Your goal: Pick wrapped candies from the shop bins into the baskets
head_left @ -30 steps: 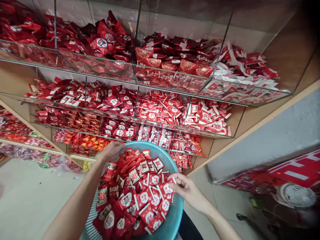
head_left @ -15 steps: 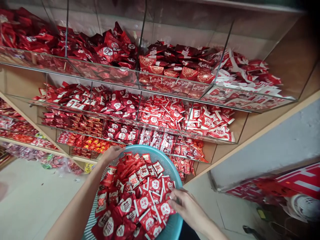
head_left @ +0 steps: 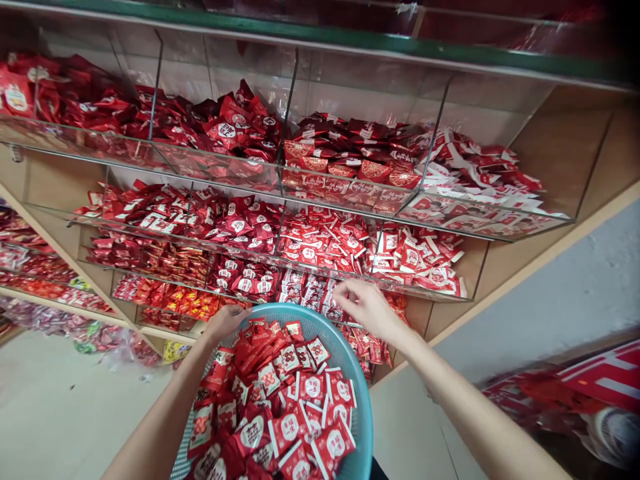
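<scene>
A teal plastic basket (head_left: 361,393) is heaped with small red sweet packets (head_left: 280,407). My left hand (head_left: 226,320) grips the basket's far left rim and carries it. My right hand (head_left: 364,307) is raised above the basket's far rim, in front of the lower glass bins, with its fingers curled. Whether they pinch a packet is hidden. Behind both hands stand tiers of glass bins (head_left: 345,200) filled with red and white packets.
The wooden shelf frame (head_left: 540,260) slopes down on the right beside a grey wall (head_left: 560,300). Pale floor tiles (head_left: 60,407) lie at the lower left. More packets fill shelves at the far left (head_left: 40,267). A red banner and a white fan (head_left: 605,413) sit at the lower right.
My right hand has left the packets at the basket's right side and risen toward the lower glass bin. The view has tilted upward; my left hand still holds the rim.
</scene>
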Available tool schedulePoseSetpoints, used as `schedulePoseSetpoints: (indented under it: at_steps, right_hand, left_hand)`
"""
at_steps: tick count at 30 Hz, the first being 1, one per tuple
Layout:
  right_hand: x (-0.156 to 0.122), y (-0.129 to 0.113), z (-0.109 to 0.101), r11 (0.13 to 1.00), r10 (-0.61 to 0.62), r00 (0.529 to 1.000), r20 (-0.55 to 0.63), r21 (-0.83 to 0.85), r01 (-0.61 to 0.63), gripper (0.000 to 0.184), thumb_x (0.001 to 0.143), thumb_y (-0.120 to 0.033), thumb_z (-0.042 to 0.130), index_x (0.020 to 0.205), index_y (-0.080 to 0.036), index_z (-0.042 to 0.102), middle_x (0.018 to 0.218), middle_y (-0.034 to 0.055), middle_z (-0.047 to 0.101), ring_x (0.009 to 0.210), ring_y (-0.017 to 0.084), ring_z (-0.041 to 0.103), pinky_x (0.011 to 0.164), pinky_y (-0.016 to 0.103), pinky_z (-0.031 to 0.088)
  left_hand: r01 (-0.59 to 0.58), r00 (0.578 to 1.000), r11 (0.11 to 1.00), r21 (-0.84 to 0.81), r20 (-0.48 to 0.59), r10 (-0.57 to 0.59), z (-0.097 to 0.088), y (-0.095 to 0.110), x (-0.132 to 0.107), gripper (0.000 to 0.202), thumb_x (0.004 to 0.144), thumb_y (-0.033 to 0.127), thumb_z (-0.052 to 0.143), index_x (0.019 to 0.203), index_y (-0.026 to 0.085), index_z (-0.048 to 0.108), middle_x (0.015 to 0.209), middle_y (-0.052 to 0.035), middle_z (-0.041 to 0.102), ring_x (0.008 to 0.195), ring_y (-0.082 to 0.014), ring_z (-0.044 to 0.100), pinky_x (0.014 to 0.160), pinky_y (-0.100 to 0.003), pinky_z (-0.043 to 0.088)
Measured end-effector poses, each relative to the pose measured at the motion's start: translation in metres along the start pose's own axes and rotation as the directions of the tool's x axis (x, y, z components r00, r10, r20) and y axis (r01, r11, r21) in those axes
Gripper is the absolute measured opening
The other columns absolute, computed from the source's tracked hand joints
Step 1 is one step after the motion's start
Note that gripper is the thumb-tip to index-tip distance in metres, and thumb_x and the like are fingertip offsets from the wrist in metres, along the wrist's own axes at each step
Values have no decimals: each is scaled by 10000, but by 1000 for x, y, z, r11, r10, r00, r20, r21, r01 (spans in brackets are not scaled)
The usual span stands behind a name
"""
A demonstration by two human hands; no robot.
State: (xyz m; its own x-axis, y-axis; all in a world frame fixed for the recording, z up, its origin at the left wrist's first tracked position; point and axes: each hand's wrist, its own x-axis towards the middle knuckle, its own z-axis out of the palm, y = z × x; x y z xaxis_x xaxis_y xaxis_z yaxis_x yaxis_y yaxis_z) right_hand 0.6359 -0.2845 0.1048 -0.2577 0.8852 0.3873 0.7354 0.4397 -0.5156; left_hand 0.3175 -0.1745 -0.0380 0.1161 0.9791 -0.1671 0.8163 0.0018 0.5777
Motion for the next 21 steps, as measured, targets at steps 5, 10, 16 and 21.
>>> schedulePoseSetpoints:
  at_steps: [5,10,16,21]
  right_hand:
    - [90,21,2,989,-81,996,-25,-122,77,225,805,-279,576,1014,-194,572,948,50,640,875,192,567,789,329,431]
    - [121,33,16,984,10,997,74,-177,4,500,772,-366,615,1223,-202,479,1130,89,604,1032,229,542,892,387,410]
    - [124,33,21,977,6,996,93,-211,14,528,758,-401,628,1223,-198,481,1161,102,590,1072,241,517,918,414,382]
    - [132,34,22,982,-6,995,104,-186,25,497,738,-382,652,1161,-153,526,1100,92,604,985,203,537,897,377,376]
  left_hand:
    - [14,1000,1000,-18,-3,-14,-2,0,-4,470,714,621,423,617,188,574,549,27,478,566,-132,475,518,-212,293]
    - [27,1000,999,-26,0,-27,-8,2,-10,476,706,631,424,596,186,554,534,30,466,562,-132,471,530,-212,302]
    - [42,999,999,-25,-24,-43,-8,-1,-9,463,711,623,423,603,191,549,536,27,475,570,-137,481,512,-209,288]
    - [32,999,998,-57,-32,-34,-7,-1,-8,446,705,606,450,605,193,583,523,27,469,550,-134,472,500,-209,285]
